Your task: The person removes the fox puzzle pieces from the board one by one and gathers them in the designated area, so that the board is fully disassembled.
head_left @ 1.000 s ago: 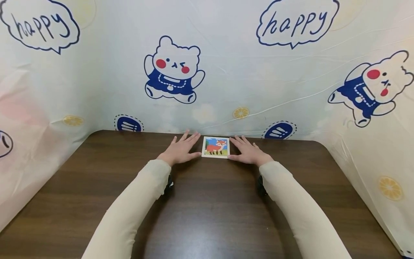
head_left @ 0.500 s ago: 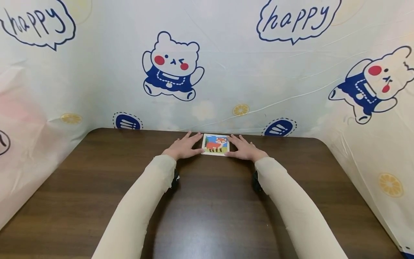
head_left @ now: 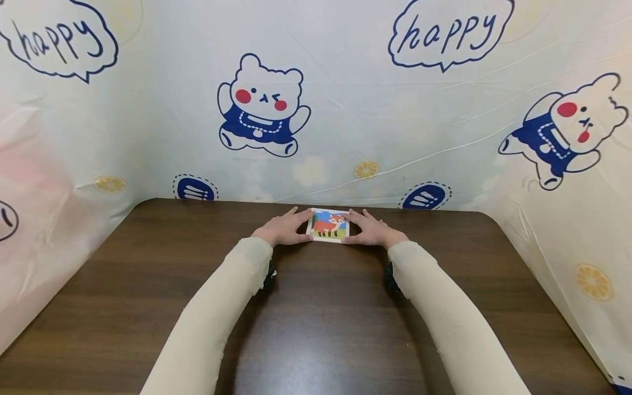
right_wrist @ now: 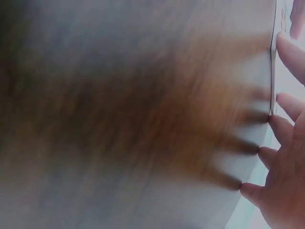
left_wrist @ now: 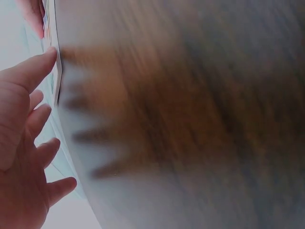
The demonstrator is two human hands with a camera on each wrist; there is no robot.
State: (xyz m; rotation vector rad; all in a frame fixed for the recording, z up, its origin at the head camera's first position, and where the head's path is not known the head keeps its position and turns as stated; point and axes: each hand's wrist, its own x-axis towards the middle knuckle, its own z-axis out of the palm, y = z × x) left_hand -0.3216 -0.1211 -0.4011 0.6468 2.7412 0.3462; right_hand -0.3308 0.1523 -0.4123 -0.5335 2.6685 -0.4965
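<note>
In the head view, a person's left hand and right hand reach to the far side of a dark wood-grain table, one on each side of a square fox picture panel. The panel lies between them near the table's far edge, its orange fox set against blue sky and green ground within a white border. Each hand is spread rather than closed, with thumb and forefinger well apart at the near and far corners of its side of the panel. Cream sleeves cover both arms, and a dark object shows under each wrist. Behind the table hangs a pale backdrop printed with bears, orange slices and the word "happy". In the left wrist view, the left thumb extends to the panel's pale edge and appears to touch it, while the other fingers fan apart and blurred shadows or reflections mark the tabletop. In the right wrist view, the right thumb meets the panel's edge likewise, the fingers spread below it; part of the left hand shows at the upper right corner.
</note>
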